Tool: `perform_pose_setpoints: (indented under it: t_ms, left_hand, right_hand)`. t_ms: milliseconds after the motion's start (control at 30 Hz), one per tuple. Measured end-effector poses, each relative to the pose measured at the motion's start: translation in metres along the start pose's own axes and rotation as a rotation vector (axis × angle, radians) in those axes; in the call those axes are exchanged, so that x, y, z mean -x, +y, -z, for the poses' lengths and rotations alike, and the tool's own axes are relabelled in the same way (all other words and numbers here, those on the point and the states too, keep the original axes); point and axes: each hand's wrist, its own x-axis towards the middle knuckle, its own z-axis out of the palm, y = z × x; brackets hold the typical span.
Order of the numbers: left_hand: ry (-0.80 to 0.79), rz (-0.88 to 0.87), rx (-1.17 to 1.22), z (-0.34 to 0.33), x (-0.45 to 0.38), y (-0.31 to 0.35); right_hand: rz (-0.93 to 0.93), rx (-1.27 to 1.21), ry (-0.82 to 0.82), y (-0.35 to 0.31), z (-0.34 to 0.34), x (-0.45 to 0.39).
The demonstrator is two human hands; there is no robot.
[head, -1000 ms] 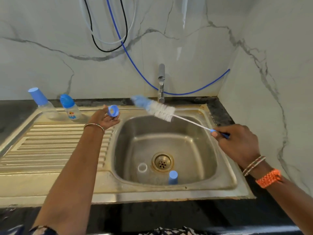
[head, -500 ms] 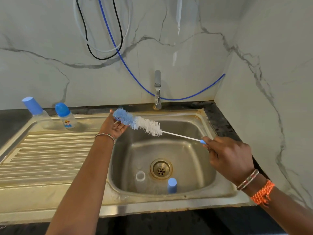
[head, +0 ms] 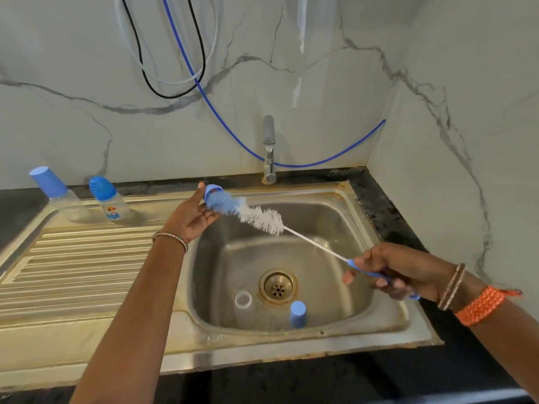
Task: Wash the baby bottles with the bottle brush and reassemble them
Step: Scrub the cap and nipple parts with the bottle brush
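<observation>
The left hand (head: 191,218) pinches the blue collar (head: 212,191); the right hand (head: 396,272) grasps the bottle brush (head: 261,218) handle. Best to twist the bristles inside the collar, keeping that left grip firm.

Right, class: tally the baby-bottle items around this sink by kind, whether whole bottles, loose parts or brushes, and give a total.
Capped clear plastic bottles on the drainboard: 2
Open clear bottle body in the basin: 1
Loose blue cap in the basin: 1
Blue screw ring, held by the left hand: 1
Blue-and-white bottle brush, held by the right hand: 1
Total: 6
</observation>
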Motion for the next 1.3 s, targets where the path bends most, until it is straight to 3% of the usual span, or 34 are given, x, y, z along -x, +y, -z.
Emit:
perform_pose_setpoints:
  t_ms: [67,100,167,233,267,333,400,433,533,567,633,700,800,867,933,1033,1100,1167,1233,1300]
  left_hand:
    - [0.001,0.0,-0.009,0.002,0.0,0.0]
    - [0.008,-0.006,-0.05,0.001,0.0,-0.002]
    - [0.038,-0.009,-0.132,-0.001,-0.001,-0.004]
    - [0.079,-0.009,-0.127,-0.003,-0.003,-0.007]
    - [0.091,-0.003,-0.095,-0.004,-0.004,-0.008]
    - [0.089,0.009,-0.043,-0.009,-0.003,-0.008]
    - [0.08,-0.003,-0.01,-0.011,-0.003,-0.007]
    - [0.067,-0.007,0.006,-0.011,-0.002,-0.007]
    - [0.027,-0.004,0.069,-0.013,0.002,-0.009]
    - [0.034,0.006,0.084,-0.015,0.003,-0.011]
    - [0.054,0.015,0.125,-0.018,0.003,-0.015]
    - [0.06,0.005,0.138,-0.018,0.004,-0.018]
    - [0.083,-0.01,0.115,-0.02,0.007,-0.019]
    - [0.104,-0.013,0.128,-0.024,0.01,-0.019]
    - [0.095,-0.012,0.162,-0.024,0.011,-0.017]
    - [0.039,-0.024,0.242,-0.021,0.008,-0.015]
    - [0.015,-0.031,0.275,-0.02,0.009,-0.014]
    - [-0.007,-0.048,0.296,-0.018,0.011,-0.016]
    - [-0.036,-0.065,0.292,-0.014,0.012,-0.017]
    - [-0.063,-0.057,0.283,-0.013,0.013,-0.016]
  right_hand:
    - [0.007,0.009,-0.044,0.007,0.002,-0.006]
    - [0.098,0.238,0.078,0.014,0.0,-0.007]
    - [0.402,0.83,0.602,0.021,-0.004,-0.011]
    - [0.736,1.075,1.04,0.021,-0.006,-0.012]
    - [0.864,1.098,1.115,0.019,-0.006,-0.012]
    - [0.954,1.1,1.13,0.016,-0.007,-0.011]
    - [0.852,1.003,1.052,0.013,-0.01,-0.008]
    - [0.718,0.877,0.938,0.009,-0.011,-0.004]
    - [0.216,0.171,0.279,0.001,-0.009,0.001]
    - [0.091,0.002,0.143,0.001,-0.009,0.0]
    - [0.055,-0.058,0.062,0.006,-0.011,-0.002]
    - [0.263,0.197,0.226,0.014,-0.019,-0.003]
    - [0.661,0.859,0.827,0.021,-0.023,-0.004]
    - [0.789,0.915,0.979,0.022,-0.02,-0.007]
    - [0.689,0.753,0.87,0.017,-0.018,-0.009]
    - [0.258,0.321,0.251,0.009,-0.014,-0.006]
    - [0.137,0.161,0.044,0.01,-0.014,-0.005]
    - [0.24,0.299,0.148,0.014,-0.016,-0.008]
    - [0.42,0.524,0.42,0.018,-0.016,-0.014]
    - [0.555,0.589,0.605,0.022,-0.016,-0.017]
